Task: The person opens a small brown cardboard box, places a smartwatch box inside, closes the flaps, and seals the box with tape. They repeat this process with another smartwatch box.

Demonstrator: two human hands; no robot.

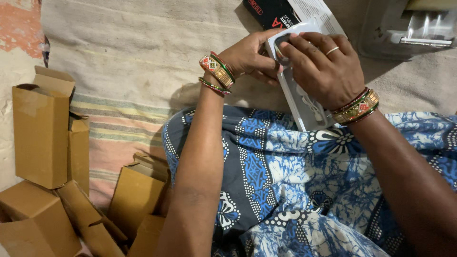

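Note:
A long white plastic packaging tray [304,102] rests tilted over my lap, with shaped recesses along it. My left hand [250,57] grips the tray's upper left edge. My right hand [323,66] lies on top of it, fingertips pressing a dark rounded item [281,44] into the top recess. Both wrists carry gold, red and green bangles, and there is a ring on my right hand. What sits under my right palm is hidden.
Several open brown cardboard boxes [43,128] lie piled at the left on a striped mat [119,123]. A black printed box with a white leaflet [273,12] lies beyond the hands. A grey metal object [409,28] is at the top right. Blue patterned cloth [295,190] covers my lap.

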